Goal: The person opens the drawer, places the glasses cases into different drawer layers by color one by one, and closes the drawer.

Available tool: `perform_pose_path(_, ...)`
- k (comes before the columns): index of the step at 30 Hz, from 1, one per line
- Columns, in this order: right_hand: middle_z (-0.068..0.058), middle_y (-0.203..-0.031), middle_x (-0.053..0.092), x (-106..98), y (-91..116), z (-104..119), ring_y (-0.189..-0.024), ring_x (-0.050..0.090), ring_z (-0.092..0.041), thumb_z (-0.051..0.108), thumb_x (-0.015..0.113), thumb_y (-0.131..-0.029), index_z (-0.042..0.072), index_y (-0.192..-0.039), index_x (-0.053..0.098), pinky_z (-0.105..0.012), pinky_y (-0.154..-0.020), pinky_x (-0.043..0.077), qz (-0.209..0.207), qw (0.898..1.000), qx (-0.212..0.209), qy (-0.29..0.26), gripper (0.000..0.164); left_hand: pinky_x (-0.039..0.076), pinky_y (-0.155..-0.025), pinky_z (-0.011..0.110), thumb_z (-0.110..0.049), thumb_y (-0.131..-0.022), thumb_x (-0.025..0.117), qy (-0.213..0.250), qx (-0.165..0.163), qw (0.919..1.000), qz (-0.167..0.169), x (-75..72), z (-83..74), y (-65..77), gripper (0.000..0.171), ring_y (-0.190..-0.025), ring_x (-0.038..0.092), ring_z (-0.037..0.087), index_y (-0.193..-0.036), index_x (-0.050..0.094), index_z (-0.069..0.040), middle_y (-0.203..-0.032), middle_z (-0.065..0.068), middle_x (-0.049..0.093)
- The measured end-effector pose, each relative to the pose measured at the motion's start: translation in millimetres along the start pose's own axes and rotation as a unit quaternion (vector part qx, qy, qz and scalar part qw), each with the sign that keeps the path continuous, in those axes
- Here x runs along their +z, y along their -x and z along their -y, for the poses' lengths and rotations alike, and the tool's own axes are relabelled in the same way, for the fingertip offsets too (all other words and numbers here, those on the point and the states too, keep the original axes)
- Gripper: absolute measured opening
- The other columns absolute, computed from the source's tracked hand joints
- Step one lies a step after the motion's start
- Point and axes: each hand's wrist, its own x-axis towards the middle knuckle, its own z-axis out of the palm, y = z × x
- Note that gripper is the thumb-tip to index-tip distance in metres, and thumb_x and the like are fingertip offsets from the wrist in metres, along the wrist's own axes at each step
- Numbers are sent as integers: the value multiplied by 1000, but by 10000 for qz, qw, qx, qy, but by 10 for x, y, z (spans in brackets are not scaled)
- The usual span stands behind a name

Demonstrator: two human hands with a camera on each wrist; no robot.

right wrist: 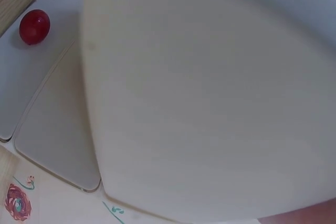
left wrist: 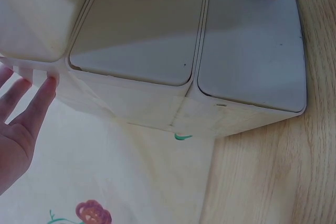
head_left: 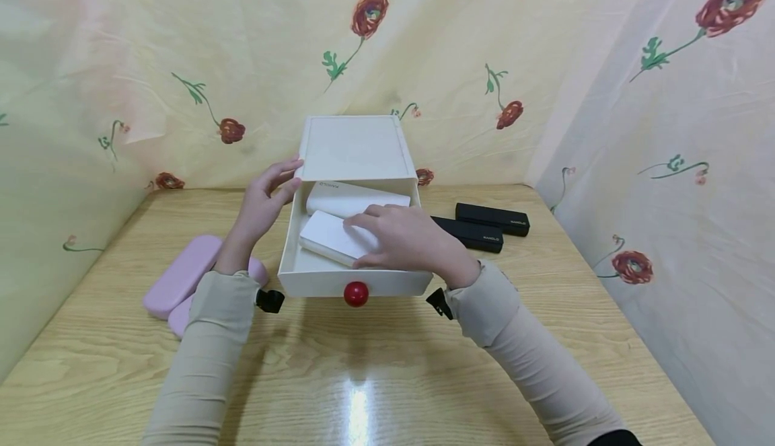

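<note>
A white cabinet (head_left: 357, 149) has its top drawer (head_left: 357, 284), with a red knob (head_left: 356, 294), pulled out. Inside lie two long white cases; the far case (head_left: 329, 198) bears small lettering and rests along the back. My right hand (head_left: 408, 237) reaches over the drawer's right wall and grips the right end of the near case (head_left: 333, 234), thumb toward the drawer front, fingers across its top. My left hand (head_left: 263, 200) touches the cabinet's left side with extended fingers (left wrist: 39, 103). In the right wrist view, the drawer's outer wall hides most of the right hand.
Two black cases (head_left: 493, 218) with small lettering lie on the wooden table (head_left: 387, 379), right of the cabinet. Purple cases (head_left: 184, 278) lie on the left, partly behind the left forearm. Closed lower drawers (left wrist: 139, 30) sit beneath the pulled-out one. A flowered cloth (head_left: 254, 49) hangs behind.
</note>
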Motion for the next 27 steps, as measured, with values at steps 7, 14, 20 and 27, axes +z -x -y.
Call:
perform_pose_path(7, -2, -125, 64, -30, 16, -14, -108, 64, -20, 52, 72, -82, 25, -135, 56, -40, -81, 56, 20, 10000, -22, 45, 62, 50, -85, 10, -18, -100, 53, -15, 71, 10000, -10, -4, 18, 3, 41, -134, 46, 35, -137, 50, 1, -155, 8, 38)
perform_pose_path(14, -3, -125, 65, -43, 33, -31, -105, 65, -19, 49, 72, -83, 24, -135, 57, -37, -79, 56, -29, 10000, -82, -22, 61, 50, -86, 11, -18, -100, 53, -9, 108, 9999, -26, -1, 13, 11, 41, -134, 46, 36, -136, 51, 1, -155, 10, 38)
perform_pose_path(20, -2, -122, 67, -63, 51, -42, -101, 66, -18, 46, 72, -84, 25, -134, 58, -37, -73, 56, -106, 9999, -27, 19, 56, 50, -85, 11, -18, -100, 53, 0, 86, 10000, -24, -4, 12, 15, 41, -134, 46, 36, -136, 51, 1, -155, 10, 38)
perform_pose_path(27, -2, -121, 67, -88, 76, -54, -99, 66, -16, 46, 72, -84, 24, -133, 59, -34, -66, 54, -168, 9999, -31, -8, 55, 50, -84, 10, -17, -100, 52, 12, 83, 10000, -9, -5, 9, 19, 40, -134, 46, 35, -137, 50, 0, -155, 8, 37)
